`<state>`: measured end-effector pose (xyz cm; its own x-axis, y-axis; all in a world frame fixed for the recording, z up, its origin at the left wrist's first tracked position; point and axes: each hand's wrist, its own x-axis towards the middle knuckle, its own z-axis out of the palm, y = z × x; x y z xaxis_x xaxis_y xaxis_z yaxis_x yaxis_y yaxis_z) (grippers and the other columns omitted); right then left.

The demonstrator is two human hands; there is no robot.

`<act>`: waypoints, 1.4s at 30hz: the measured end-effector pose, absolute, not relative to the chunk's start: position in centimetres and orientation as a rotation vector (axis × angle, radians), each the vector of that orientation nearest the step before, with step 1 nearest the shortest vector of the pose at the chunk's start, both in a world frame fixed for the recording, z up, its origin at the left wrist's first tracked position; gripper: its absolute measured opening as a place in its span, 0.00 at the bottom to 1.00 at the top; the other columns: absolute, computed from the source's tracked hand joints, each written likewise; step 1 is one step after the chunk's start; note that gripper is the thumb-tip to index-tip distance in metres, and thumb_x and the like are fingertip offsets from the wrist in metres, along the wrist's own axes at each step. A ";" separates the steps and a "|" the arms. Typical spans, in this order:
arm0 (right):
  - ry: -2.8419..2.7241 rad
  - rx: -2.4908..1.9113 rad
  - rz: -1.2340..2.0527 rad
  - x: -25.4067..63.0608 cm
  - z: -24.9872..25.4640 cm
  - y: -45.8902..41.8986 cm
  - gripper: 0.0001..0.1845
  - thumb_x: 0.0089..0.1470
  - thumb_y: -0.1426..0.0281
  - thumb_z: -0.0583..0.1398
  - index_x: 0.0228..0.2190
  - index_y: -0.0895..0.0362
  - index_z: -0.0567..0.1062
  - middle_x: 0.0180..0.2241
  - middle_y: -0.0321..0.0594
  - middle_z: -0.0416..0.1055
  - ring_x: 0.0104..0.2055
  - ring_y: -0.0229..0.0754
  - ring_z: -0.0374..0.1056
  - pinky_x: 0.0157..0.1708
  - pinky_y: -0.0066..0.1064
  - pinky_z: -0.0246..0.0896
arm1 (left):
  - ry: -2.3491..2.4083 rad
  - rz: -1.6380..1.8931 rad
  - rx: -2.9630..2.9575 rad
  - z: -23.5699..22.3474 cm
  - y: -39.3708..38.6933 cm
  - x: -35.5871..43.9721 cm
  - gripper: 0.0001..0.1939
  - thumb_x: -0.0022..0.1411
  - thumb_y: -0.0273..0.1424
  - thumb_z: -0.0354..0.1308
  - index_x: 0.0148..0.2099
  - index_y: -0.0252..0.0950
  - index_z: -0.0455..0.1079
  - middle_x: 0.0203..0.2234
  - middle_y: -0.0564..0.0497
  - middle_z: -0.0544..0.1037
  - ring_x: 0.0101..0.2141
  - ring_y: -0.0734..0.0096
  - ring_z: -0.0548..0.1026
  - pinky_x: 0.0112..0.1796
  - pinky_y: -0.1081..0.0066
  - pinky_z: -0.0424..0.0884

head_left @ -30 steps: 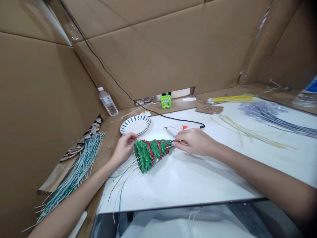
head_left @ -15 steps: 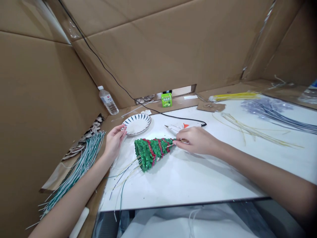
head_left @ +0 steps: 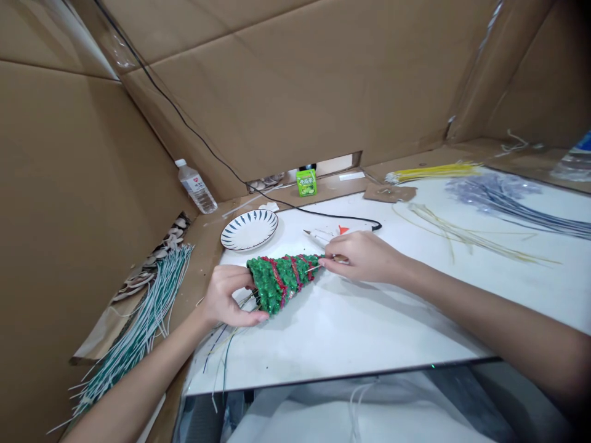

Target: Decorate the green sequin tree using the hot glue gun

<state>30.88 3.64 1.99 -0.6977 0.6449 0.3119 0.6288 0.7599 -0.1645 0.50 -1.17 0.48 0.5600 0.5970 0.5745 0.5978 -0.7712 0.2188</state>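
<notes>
A green sequinned cone tree point(head_left: 281, 280) with red bands lies on its side on the white table point(head_left: 360, 332), tip pointing right. My left hand point(head_left: 228, 296) is closed round its wide base, where thin wire stems point(head_left: 226, 344) trail out toward me. My right hand point(head_left: 362, 256) pinches the tip of the tree, fingers pressed together on it.
A striped plate point(head_left: 249, 229) sits behind the tree, a black cable point(head_left: 323, 216) and a white tool point(head_left: 321, 235) beside it. A water bottle point(head_left: 191, 186) and green carton point(head_left: 306, 182) stand at the back. Wire bundles lie left point(head_left: 148, 314) and right point(head_left: 508, 206). Cardboard walls enclose the table.
My left hand left the tree's base, reached up toward the plate, then came back down and closed on the base again. The right hand stayed at the tip.
</notes>
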 end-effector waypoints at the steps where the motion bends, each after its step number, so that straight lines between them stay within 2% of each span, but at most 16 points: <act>1: -2.605 -0.978 0.064 30.9 2.0 3.6 0.20 0.58 0.61 0.49 0.21 0.59 0.67 0.24 0.36 0.67 0.25 0.32 0.56 0.26 0.27 0.39 | -1.039 -0.990 -2.785 0.4 -1.1 0.5 0.16 0.36 0.43 0.66 0.21 0.37 0.67 0.13 0.53 0.67 0.17 0.74 0.63 0.23 0.72 0.56; 6: -2.595 -0.992 0.067 30.9 2.0 3.5 0.20 0.58 0.61 0.49 0.21 0.59 0.66 0.24 0.36 0.67 0.24 0.31 0.56 0.25 0.27 0.39 | -1.217 -0.978 -2.831 0.3 -1.4 1.1 0.12 0.44 0.39 0.61 0.19 0.37 0.66 0.12 0.53 0.66 0.17 0.76 0.60 0.22 0.73 0.56; 12: -2.550 -1.022 0.076 30.8 1.9 3.6 0.18 0.57 0.61 0.49 0.23 0.58 0.69 0.25 0.36 0.69 0.25 0.32 0.58 0.26 0.27 0.40 | -1.453 -1.222 -2.850 0.8 -1.4 2.0 0.19 0.53 0.35 0.57 0.15 0.35 0.58 0.10 0.56 0.58 0.16 0.79 0.53 0.21 0.74 0.52; 18: -2.502 -1.046 0.078 30.8 2.0 3.5 0.13 0.55 0.66 0.51 0.26 0.58 0.71 0.27 0.35 0.70 0.26 0.32 0.59 0.27 0.27 0.43 | -1.831 -1.595 -2.737 0.4 -0.5 1.7 0.23 0.57 0.37 0.55 0.14 0.34 0.57 0.11 0.57 0.55 0.17 0.79 0.53 0.20 0.75 0.52; 23: -2.481 -1.038 0.059 30.8 1.8 3.6 0.09 0.53 0.69 0.52 0.28 0.57 0.71 0.30 0.35 0.71 0.28 0.32 0.60 0.29 0.27 0.45 | -2.088 -2.076 -2.564 -0.5 0.0 1.5 0.21 0.55 0.42 0.56 0.17 0.34 0.61 0.15 0.55 0.61 0.20 0.77 0.58 0.22 0.75 0.58; 27: -2.497 -1.018 0.061 30.8 1.6 3.8 0.13 0.57 0.67 0.49 0.31 0.57 0.71 0.32 0.36 0.71 0.32 0.34 0.63 0.30 0.27 0.47 | -2.170 -2.061 -2.531 -0.6 0.0 1.8 0.22 0.54 0.45 0.56 0.18 0.35 0.61 0.14 0.55 0.62 0.20 0.75 0.61 0.22 0.74 0.60; 32: -2.513 -0.989 0.051 30.8 1.5 3.8 0.15 0.59 0.66 0.48 0.32 0.57 0.72 0.33 0.37 0.71 0.32 0.34 0.63 0.30 0.27 0.47 | -2.172 -2.118 -2.507 -0.6 -0.1 2.0 0.22 0.53 0.47 0.57 0.19 0.35 0.62 0.14 0.55 0.64 0.20 0.75 0.63 0.21 0.74 0.58; 42: -2.559 -0.970 0.090 30.7 1.3 3.7 0.15 0.59 0.67 0.47 0.34 0.57 0.71 0.34 0.38 0.71 0.34 0.35 0.65 0.33 0.27 0.50 | -2.202 -2.368 -2.463 -0.5 -0.3 2.3 0.20 0.51 0.44 0.61 0.19 0.33 0.64 0.15 0.55 0.66 0.20 0.76 0.63 0.23 0.75 0.58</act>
